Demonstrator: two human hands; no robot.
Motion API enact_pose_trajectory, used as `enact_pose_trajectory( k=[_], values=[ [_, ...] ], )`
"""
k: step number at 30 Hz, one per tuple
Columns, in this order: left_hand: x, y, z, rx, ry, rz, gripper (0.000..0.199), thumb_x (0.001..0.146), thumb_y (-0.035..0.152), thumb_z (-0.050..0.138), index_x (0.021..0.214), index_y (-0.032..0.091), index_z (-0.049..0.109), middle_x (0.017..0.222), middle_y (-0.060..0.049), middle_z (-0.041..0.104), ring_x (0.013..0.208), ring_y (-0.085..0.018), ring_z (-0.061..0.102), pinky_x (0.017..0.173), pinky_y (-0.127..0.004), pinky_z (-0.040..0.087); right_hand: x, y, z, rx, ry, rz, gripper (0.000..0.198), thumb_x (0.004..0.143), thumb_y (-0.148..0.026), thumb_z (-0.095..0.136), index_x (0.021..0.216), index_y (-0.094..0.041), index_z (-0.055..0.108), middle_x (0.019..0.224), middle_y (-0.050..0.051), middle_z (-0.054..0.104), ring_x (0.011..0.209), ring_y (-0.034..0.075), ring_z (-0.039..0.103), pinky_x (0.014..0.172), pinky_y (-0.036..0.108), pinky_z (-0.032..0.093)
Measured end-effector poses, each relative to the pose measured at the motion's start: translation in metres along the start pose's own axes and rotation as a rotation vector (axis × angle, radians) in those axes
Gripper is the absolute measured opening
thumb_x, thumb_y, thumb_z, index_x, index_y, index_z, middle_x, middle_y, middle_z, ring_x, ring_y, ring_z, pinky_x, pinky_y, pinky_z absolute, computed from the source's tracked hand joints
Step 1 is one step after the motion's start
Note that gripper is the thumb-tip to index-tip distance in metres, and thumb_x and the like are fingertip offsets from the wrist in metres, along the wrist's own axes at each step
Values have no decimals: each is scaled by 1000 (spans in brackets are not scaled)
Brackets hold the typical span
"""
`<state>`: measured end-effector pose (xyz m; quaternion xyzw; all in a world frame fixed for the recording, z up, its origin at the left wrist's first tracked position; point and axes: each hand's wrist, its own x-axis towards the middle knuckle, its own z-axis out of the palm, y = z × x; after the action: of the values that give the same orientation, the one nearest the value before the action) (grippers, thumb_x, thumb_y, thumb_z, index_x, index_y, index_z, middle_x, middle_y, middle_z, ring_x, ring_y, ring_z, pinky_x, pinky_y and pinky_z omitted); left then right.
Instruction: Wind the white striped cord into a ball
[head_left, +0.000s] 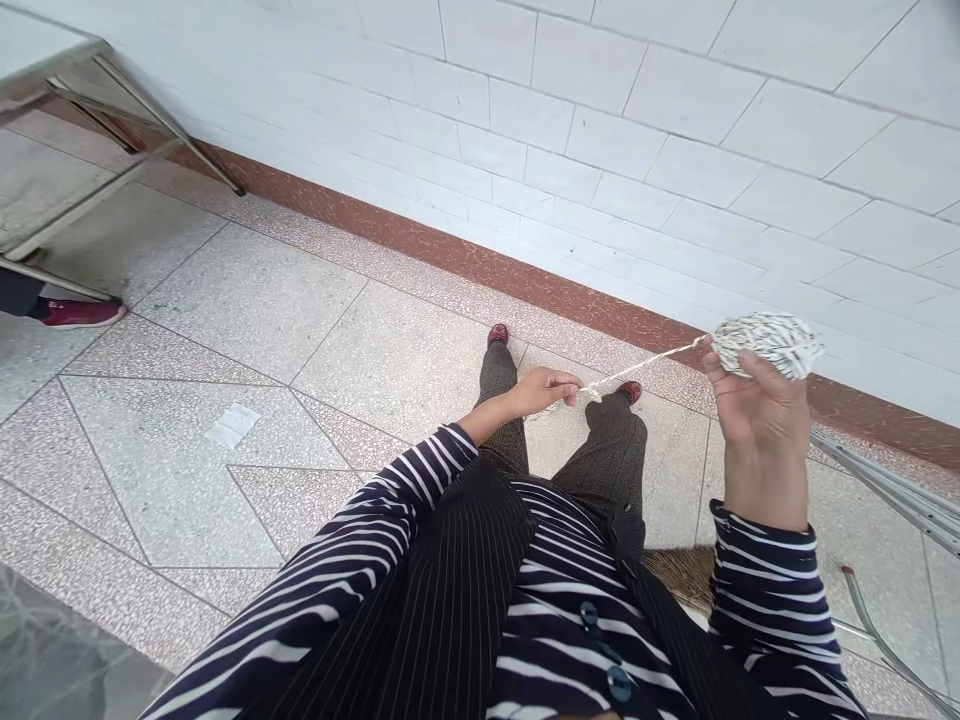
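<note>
On the right of the head view, my right hand (759, 410) is closed around a ball of white yarn flecked with dark strands (769, 340). A pale strand (646, 361) runs taut from the ball, slanting down to the left. My left hand (546, 390) pinches this strand between thumb and fingers in front of my legs. A small knot or loop sits just right of the left fingertips, and a short bit of the strand hangs there. Both hands are held in the air above the floor.
A white tiled wall (585, 130) with a reddish-brown skirting runs ahead. At the far left stands a metal-legged table (142, 95), with another person's red shoe (82, 313) below. White paper (233, 425) lies on the floor. Metal tubing (892, 480) is at the right.
</note>
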<state>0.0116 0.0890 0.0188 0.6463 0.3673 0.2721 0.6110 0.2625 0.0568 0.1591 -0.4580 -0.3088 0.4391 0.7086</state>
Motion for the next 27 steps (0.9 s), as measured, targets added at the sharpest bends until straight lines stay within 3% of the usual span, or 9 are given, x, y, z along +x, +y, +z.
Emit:
enact_pose_trajectory(
  k=[4,8,14,19,23,27],
  values=[
    [2,-7,4,-83,-66,-16,30,81,42,69,93,15,78,77,-3,73,72,-14,63,72,-23,43,-8,-19,10,-36,-89,-42,38,62,-14,79,97,-25,68,94,0,67,92,20,71,75,32,58],
    [5,-16,6,-85,-53,15,32,84,45,67,78,15,75,72,-3,71,73,-15,63,76,-25,45,-11,-27,15,-46,-125,-67,38,63,-13,77,98,-25,68,104,2,67,96,21,70,77,33,56],
    [8,-34,-6,47,94,-7,37,95,35,49,73,14,71,79,-4,74,80,-15,63,86,-25,45,-5,-42,0,32,58,-226,40,55,-13,73,94,-21,68,107,3,65,96,23,68,69,32,56],
    [15,-53,-13,233,163,-143,36,94,27,45,76,14,73,79,-3,73,75,-14,60,77,-25,46,-10,-53,-1,44,79,-289,39,53,-9,70,91,-19,68,102,2,63,99,21,67,73,28,54],
    [25,-66,-13,453,101,-277,34,93,22,45,81,14,75,81,-4,73,75,-16,63,74,-25,47,-17,-60,10,28,12,-274,31,55,-9,72,83,-20,67,105,3,65,104,23,67,72,27,54],
    [35,-66,-4,482,52,-252,27,89,23,57,108,18,75,107,-5,76,101,-21,68,89,-28,50,-26,-58,29,4,-101,-214,39,59,-9,76,93,-25,67,108,2,68,104,23,69,72,29,56]
  ],
)
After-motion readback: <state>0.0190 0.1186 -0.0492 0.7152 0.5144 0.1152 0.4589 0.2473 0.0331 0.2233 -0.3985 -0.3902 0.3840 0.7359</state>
